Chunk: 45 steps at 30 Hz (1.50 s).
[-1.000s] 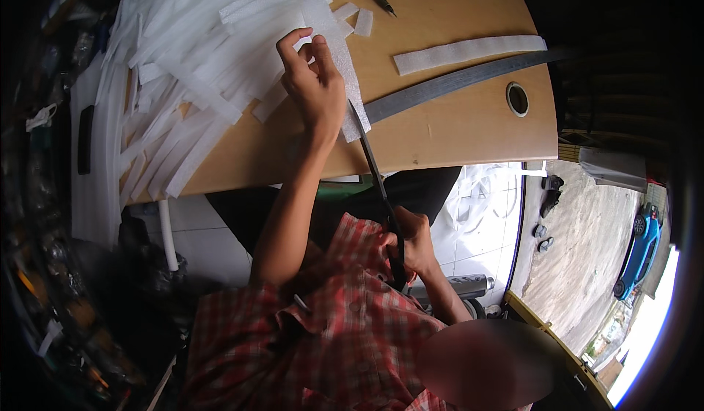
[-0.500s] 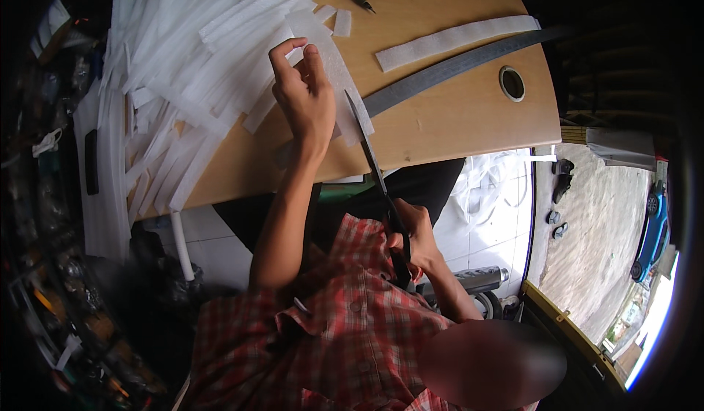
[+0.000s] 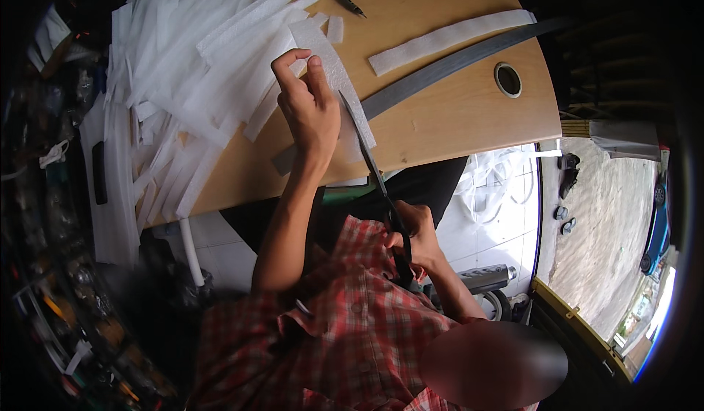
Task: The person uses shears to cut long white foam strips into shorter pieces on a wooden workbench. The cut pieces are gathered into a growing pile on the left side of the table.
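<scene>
A white foam sheet [image 3: 336, 57] lies slantwise over the table, its near end toward me. My left hand [image 3: 308, 114] is on it with bent fingers, the index hooked and the thumb raised, closed at the sheet's left side; the lower fingers are hidden. My right hand [image 3: 416, 236] grips the handles of a pair of long dark scissors [image 3: 372, 165] in front of my chest. Their blades point away from me and lie along the foam sheet's near part, with the tip beside my left wrist. Under the sheet runs a long grey flat strip [image 3: 440, 68].
A large heap of white foam strips [image 3: 183, 66] covers the left of the wooden table [image 3: 433, 121]. A dark pen-like tool [image 3: 343, 0] and a separate foam strip [image 3: 451, 39] lie farther back. A round hole [image 3: 507, 79] pierces the tabletop at right. White strips [image 3: 488, 184] litter the floor.
The whole view has shifted slightly. Both hands keep nearly the same pose, and the scissors remain at the foam sheet, their blades looking a little closer together.
</scene>
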{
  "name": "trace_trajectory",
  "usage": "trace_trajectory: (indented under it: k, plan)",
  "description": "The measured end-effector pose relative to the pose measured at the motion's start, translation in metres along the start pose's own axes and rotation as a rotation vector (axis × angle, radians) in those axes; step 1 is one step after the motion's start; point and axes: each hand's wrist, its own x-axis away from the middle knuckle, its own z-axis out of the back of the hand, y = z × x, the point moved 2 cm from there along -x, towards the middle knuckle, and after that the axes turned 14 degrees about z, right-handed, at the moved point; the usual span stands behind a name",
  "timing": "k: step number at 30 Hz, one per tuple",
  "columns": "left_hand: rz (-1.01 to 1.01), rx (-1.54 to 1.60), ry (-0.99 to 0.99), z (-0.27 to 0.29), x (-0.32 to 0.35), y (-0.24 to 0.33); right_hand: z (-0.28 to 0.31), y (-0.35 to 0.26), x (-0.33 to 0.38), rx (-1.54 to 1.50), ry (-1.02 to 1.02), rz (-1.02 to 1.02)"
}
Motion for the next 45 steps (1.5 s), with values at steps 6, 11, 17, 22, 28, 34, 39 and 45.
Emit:
trace_trajectory:
  k: [6, 11, 17, 22, 28, 34, 39, 45]
  plan:
    - [-0.04, -0.028, -0.017, 0.007, 0.0, 0.005, -0.002, -0.015, -0.01, -0.015, 0.032, 0.106]
    - [-0.008, 0.04, -0.035, 0.009, 0.003, 0.006, -0.008, -0.013, -0.013, 0.013, 0.048, 0.075]
    - [-0.049, 0.063, -0.118, 0.013, 0.006, -0.006, -0.013, -0.015, -0.022, -0.01, 0.068, 0.127]
    - [-0.015, 0.101, -0.164, 0.019, 0.008, -0.007, -0.016, -0.008, -0.019, -0.05, 0.061, -0.015]
    - [-0.017, 0.157, -0.284, 0.02, 0.015, -0.014, -0.009, -0.019, -0.036, -0.045, 0.027, 0.011]
    - [0.224, 0.202, -0.259, 0.029, 0.007, -0.007, -0.006, -0.019, -0.036, 0.052, 0.019, 0.056]
    - [0.033, -0.01, -0.202, 0.028, 0.002, -0.017, -0.007, -0.02, -0.035, 0.042, 0.03, 0.087]
    - [-0.014, 0.032, -0.322, 0.03, -0.005, -0.015, -0.004, -0.011, -0.03, 0.113, 0.024, 0.071]
